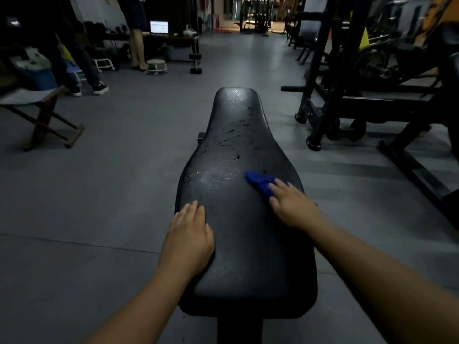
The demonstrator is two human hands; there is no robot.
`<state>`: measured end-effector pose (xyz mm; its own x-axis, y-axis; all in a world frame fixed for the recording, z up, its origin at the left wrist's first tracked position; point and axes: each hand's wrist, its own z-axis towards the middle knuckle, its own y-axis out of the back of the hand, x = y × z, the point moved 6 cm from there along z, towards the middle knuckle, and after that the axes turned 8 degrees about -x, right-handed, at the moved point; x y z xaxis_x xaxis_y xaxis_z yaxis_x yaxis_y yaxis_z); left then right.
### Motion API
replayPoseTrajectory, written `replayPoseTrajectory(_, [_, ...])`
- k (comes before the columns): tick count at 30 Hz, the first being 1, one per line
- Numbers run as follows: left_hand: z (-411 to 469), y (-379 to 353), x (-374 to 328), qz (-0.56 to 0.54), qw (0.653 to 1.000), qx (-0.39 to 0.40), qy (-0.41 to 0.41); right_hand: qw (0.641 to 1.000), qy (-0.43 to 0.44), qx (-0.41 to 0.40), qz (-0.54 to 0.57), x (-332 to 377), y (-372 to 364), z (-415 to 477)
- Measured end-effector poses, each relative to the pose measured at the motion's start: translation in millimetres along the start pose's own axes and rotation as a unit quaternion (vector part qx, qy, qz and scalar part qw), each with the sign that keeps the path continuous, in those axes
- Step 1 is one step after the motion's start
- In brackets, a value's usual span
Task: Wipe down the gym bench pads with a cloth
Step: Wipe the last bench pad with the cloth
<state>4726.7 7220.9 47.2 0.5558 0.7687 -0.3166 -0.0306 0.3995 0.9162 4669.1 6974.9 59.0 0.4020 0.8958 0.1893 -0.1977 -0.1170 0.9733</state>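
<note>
A long black bench pad [236, 135] runs away from me, narrow at the far end, with cracked, worn vinyl and wet glints in its middle. A bunched blue cloth [259, 181] lies on the pad's right side. My right hand [293, 207] presses flat on the cloth's near part, fingers straight. My left hand [188, 237] rests flat on the pad's left edge, fingers straight and together, holding nothing.
A black weight rack [347, 103] stands to the right of the bench. A folding wooden stool [42, 112] is at the left. Two people's legs [82, 68] and a table with a lit laptop [159, 27] are at the far left. Grey floor surrounds the bench.
</note>
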Motion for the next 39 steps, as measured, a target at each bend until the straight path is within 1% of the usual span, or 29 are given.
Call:
replayPoseTrajectory(1, [0, 1, -1, 0.006, 1.0, -0.001, -0.003, 1.0, -0.029, -0.006, -0.001, -2, 0, 19])
replayPoseTrajectory(2, [1, 0, -3, 0.011, 1.0, -0.003, -0.009, 0.999, -0.033, -0.019, 0.0, 13, -2, 31])
replayPoseTrajectory(3, [1, -1, -3, 0.017, 1.0, 0.002, -0.012, 1.0, -0.005, -0.026, 0.008, 39, -7, 33])
replayPoseTrajectory(5, [1, 0, -2, 0.026, 1.0, 0.005, -0.008, 0.993, 0.102, -0.023, 0.053, 93, -18, 10])
replayPoseTrajectory(6, [2, 0, -2, 0.033, 0.999, -0.011, -0.013, 0.984, 0.166, -0.019, 0.063, 109, -21, -17])
replayPoseTrajectory(7, [3, -2, 1, 0.037, 0.999, -0.026, -0.019, 0.975, 0.21, -0.019, 0.071, 110, -18, -42])
replayPoseTrajectory(8, [2, -5, 3, 0.04, 0.999, -0.03, -0.018, 0.97, 0.229, -0.03, 0.072, 97, -12, -57])
replayPoseTrajectory(9, [1, -7, 4, 0.041, 0.999, -0.02, -0.003, 0.972, 0.226, -0.037, 0.057, 76, -9, -61])
replayPoseTrajectory(10, [-1, -7, 3, 0.041, 0.999, -0.007, 0.007, 0.977, 0.203, -0.051, 0.038, 54, -8, -55])
replayPoseTrajectory(12, [-4, -10, -2, 0.042, 0.999, 0.026, 0.022, 0.989, 0.135, -0.054, 0.014, 23, -5, -29])
replayPoseTrajectory(13, [-4, -12, -3, 0.046, 0.998, 0.032, 0.019, 0.992, 0.12, -0.044, 0.018, 25, -6, -17])
replayPoseTrajectory(14, [-4, -10, -5, 0.053, 0.998, 0.03, 0.01, 0.991, 0.127, -0.039, 0.03, 39, -6, -12])
replayPoseTrajectory(15, [-4, -7, -8, 0.062, 0.998, 0.02, -0.003, 0.986, 0.159, -0.035, 0.042, 57, -8, -16])
replayPoseTrajectory(17, [-5, 0, -13, 0.048, 0.999, -0.003, -0.005, 0.963, 0.26, -0.016, 0.074, 86, -11, -45])
replayPoseTrajectory(18, [-5, 3, -13, 0.046, 0.999, -0.008, 0.002, 0.948, 0.305, -0.006, 0.088, 89, -11, -64])
replayPoseTrajectory(19, [-6, 4, -12, 0.036, 0.999, -0.012, 0.016, 0.94, 0.327, 0.01, 0.101, 85, -8, -75])
replayPoseTrajectory(21, [-7, 6, -9, 0.023, 0.998, -0.04, 0.029, 0.944, 0.312, 0.008, 0.107, 70, -8, -64])
replayPoseTrajectory(23, [-8, 6, -9, 0.024, 0.998, -0.045, 0.029, 0.967, 0.246, -0.017, 0.07, 68, -14, -25])
replayPoseTrajectory(25, [-2, 9, -1, 0.029, 0.999, -0.023, 0.039, 0.976, 0.206, -0.035, 0.058, 99, -22, 15])
replayPoseTrajectory(27, [16, 15, 12, 0.03, 0.999, 0.004, 0.04, 0.971, 0.225, -0.035, 0.074, 148, -32, 31])
replayPoseTrajectory(28, [27, 17, 19, 0.025, 0.999, 0.018, 0.021, 0.961, 0.262, -0.025, 0.087, 166, -37, 27])
replayPoseTrajectory(29, [38, 19, 23, 0.016, 0.999, 0.034, -0.018, 0.948, 0.302, -0.005, 0.101, 176, -40, 20])
replayPoseTrajectory(31, [54, 16, 30, -0.026, 0.992, 0.081, -0.096, 0.927, 0.357, 0.03, 0.112, 165, -36, 7])
replayPoseTrajectory(32, [63, 12, 36, -0.044, 0.987, 0.097, -0.118, 0.923, 0.37, 0.038, 0.098, 152, -31, 7])
replayPoseTrajectory(33, [72, 7, 42, -0.049, 0.985, 0.102, -0.132, 0.93, 0.359, 0.031, 0.08, 137, -29, 13])
replayPoseTrajectory(35, [91, -5, 52, -0.038, 0.983, 0.103, -0.15, 0.959, 0.279, -0.003, 0.041, 115, -29, 47])
replayPoseTrajectory(37, [116, -19, 56, -0.04, 0.98, 0.112, -0.158, 0.983, 0.179, -0.029, 0.025, 121, -36, 87])
replayPoseTrajectory(38, [129, -25, 56, -0.047, 0.98, 0.115, -0.157, 0.989, 0.144, -0.031, 0.027, 130, -41, 99])
replayPoseTrajectory(39, [140, -28, 57, -0.062, 0.98, 0.117, -0.147, 0.991, 0.126, -0.028, 0.034, 137, -45, 101])
